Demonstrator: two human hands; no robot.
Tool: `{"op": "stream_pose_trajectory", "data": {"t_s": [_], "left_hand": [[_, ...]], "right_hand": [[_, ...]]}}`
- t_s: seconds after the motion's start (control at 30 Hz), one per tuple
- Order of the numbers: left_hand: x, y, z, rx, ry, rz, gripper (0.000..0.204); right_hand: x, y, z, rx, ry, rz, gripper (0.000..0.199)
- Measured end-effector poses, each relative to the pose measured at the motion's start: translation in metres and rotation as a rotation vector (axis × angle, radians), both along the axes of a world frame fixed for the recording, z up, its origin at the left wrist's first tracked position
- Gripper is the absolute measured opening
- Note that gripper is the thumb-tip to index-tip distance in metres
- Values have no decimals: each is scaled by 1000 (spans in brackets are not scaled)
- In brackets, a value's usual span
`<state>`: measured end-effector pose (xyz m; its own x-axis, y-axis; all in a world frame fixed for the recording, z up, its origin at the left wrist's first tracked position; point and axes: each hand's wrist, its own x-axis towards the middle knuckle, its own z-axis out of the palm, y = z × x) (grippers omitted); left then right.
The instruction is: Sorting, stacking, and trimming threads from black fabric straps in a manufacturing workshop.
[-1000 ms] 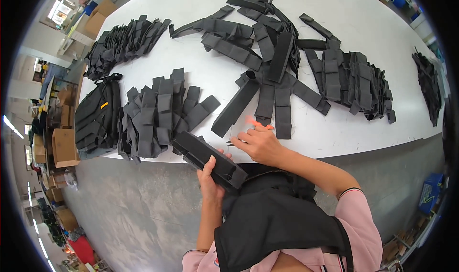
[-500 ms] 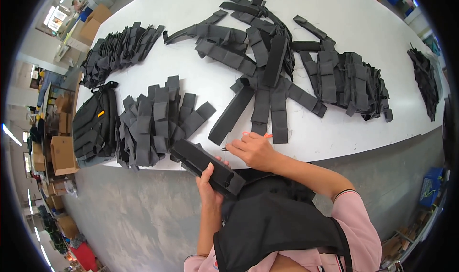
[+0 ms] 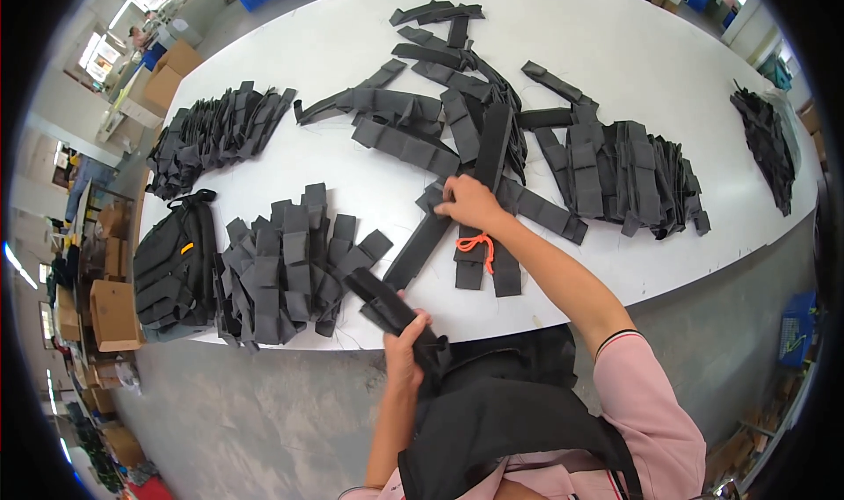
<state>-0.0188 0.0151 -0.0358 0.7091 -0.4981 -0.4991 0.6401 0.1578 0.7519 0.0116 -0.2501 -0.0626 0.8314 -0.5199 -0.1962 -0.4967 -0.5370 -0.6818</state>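
My left hand point(image 3: 407, 346) grips a folded black fabric strip point(image 3: 380, 302) just over the table's front edge, thumb on top. Reaching over the middle pile, my right hand point(image 3: 472, 203) has its fingers closed at the upper end of another black fabric strip point(image 3: 417, 252), which slants toward the front edge. A loop of orange cord point(image 3: 475, 247) lies over the grey strips below my right wrist. Whether it is tied to something under the hand is hidden. Several grey sectioned strips point(image 3: 413, 144) spread around and beyond the right hand.
On the white table point(image 3: 325, 166), bundles of grey strips lie at near left point(image 3: 286, 254), far left point(image 3: 215, 135) and right point(image 3: 629, 175). A black backpack point(image 3: 176, 258) sits at the left edge. A dark bundle in clear plastic point(image 3: 765, 148) lies far right.
My right hand has moved forward from beside my left hand to the strip pile. The orange cord, earlier at its fingers, now lies below the wrist. The left-hand strip has turned; the view has shifted.
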Motion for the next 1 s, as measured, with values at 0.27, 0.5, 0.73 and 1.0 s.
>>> {"op": "stream_pose_trajectory", "data": {"t_s": [0.27, 0.5, 0.73, 1.0], "left_hand": [[-11, -34, -6, -107, 195, 30, 58], [-14, -60, -6, -336, 490, -19, 49], [-42, -44, 46, -401, 189, -360, 55], [-13, -18, 12, -160, 178, -26, 44]], "right_hand": [[-74, 15, 55, 700, -213, -183, 15], [-179, 103, 57, 1271, -406, -489, 17], [-227, 128, 56, 1353, -194, -305, 12], [-210, 124, 47, 547, -239, -82, 30]]}}
